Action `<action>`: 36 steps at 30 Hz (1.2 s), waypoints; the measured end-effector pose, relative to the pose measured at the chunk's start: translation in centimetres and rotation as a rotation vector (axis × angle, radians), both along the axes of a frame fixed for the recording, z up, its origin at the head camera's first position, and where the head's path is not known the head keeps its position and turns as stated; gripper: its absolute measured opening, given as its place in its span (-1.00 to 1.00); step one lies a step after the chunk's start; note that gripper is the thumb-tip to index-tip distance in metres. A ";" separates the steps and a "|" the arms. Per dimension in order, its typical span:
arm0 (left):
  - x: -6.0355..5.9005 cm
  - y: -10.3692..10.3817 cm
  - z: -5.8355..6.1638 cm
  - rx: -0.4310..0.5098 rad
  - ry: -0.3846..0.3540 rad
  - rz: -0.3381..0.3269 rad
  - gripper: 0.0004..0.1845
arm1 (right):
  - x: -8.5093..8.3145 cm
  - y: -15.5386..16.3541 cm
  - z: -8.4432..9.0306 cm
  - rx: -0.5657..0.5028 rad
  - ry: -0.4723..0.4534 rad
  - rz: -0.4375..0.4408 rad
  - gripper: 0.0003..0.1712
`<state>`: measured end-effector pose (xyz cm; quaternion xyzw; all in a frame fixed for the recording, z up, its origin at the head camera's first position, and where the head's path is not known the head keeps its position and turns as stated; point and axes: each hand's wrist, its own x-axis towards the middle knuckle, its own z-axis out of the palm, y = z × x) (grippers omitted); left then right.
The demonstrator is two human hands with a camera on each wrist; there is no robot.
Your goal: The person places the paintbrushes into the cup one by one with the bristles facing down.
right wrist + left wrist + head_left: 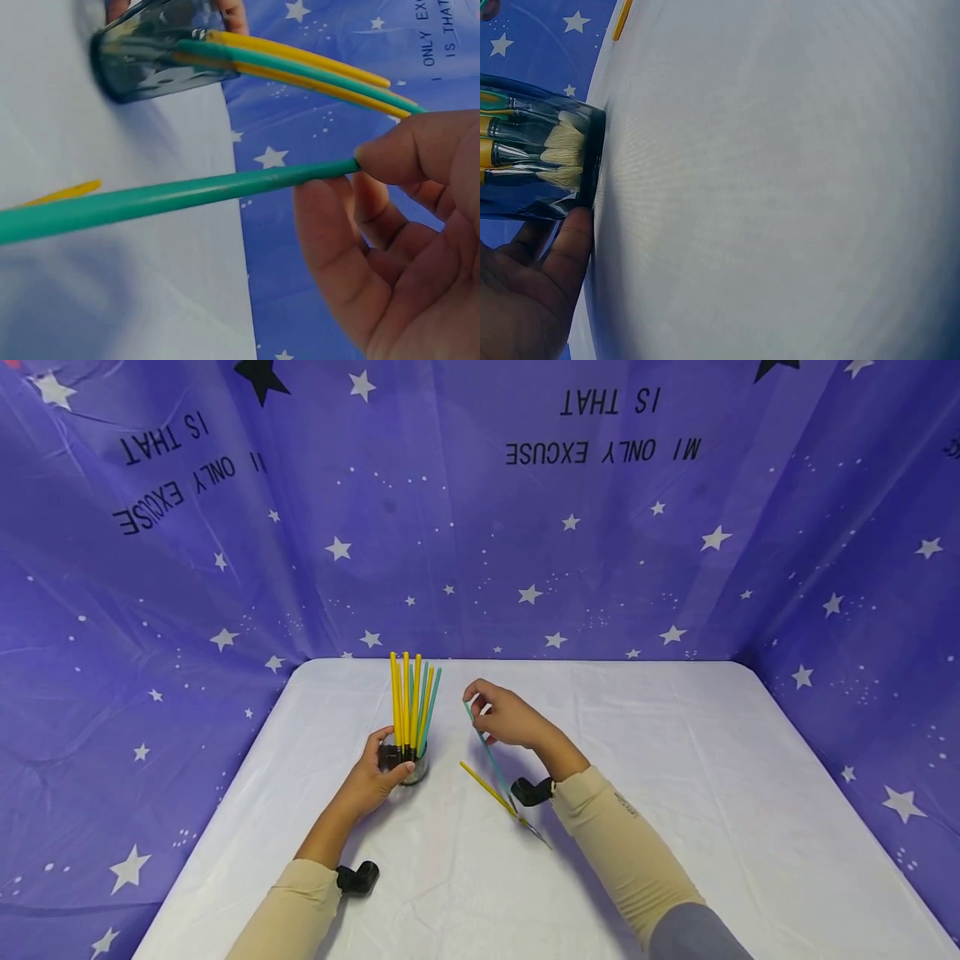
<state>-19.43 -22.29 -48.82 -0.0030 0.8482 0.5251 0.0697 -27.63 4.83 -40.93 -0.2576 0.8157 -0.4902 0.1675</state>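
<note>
In the head view my left hand (375,777) grips a clear glass cup (420,767) on the white table. Several yellow and teal paintbrushes (407,702) stand in it, handles up. The left wrist view shows their pale bristles (564,150) down near the cup's base, with the fingers of my left hand (532,292) against its side. To the right, my right hand (510,717) pinches a teal paintbrush (492,762) at the end of its handle, and the brush slants down toward the table. Below it lies a yellow paintbrush (486,786), which the teal one overlaps in this view.
A white cloth covers the table (675,760). Purple curtains with stars (480,543) hang behind it and at both sides. Black wrist cameras (358,878) sit on both forearms.
</note>
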 end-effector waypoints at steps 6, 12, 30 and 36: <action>0.0 0.1 0.0 -0.017 -0.002 0.000 -0.11 | -0.2 -0.7 0.6 -0.129 0.005 -0.057 -0.66; 0.0 0.0 0.1 -0.012 0.001 -0.001 -0.11 | -0.3 -2.1 1.5 -0.231 0.031 -0.130 -0.64; 0.1 0.0 0.1 -0.016 0.005 0.005 -0.11 | 0.3 -3.5 4.7 -0.476 0.269 -0.275 -0.65; 0.1 0.0 0.1 -0.017 0.009 0.005 -0.12 | 0.5 -4.5 4.8 -0.557 0.256 -0.296 -0.64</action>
